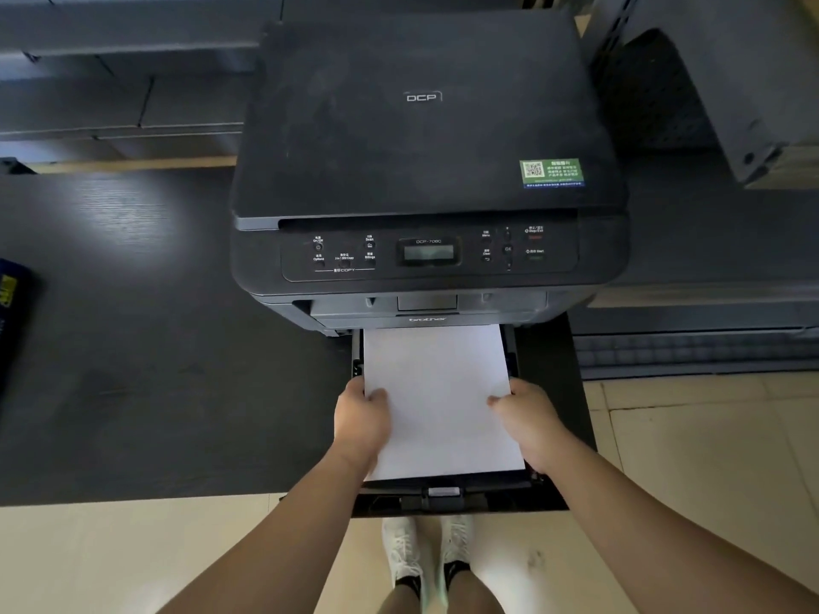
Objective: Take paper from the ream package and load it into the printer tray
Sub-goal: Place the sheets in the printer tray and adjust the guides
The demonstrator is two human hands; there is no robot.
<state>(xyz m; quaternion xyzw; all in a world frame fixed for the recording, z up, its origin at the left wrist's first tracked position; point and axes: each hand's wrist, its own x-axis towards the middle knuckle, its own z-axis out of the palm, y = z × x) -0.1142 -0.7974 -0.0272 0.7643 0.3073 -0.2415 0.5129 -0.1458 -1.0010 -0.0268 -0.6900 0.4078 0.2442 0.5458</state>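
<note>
A black printer [421,139] stands on a dark table, its paper tray [443,496] pulled out toward me. A white stack of paper [438,392] lies in the tray, its far end under the printer's front. My left hand [361,418] grips the stack's left edge, thumb on top. My right hand [527,418] grips the right edge the same way. At the far left edge of the table a dark blue package [11,303] with yellow print is partly cut off; I cannot tell if it is the ream package.
The dark table [155,347] stretches left of the printer. A grey metal rack [718,104] stands at the back right, grey boxes [119,82] at the back left. Below the tray are a light tiled floor and my white shoes [425,560].
</note>
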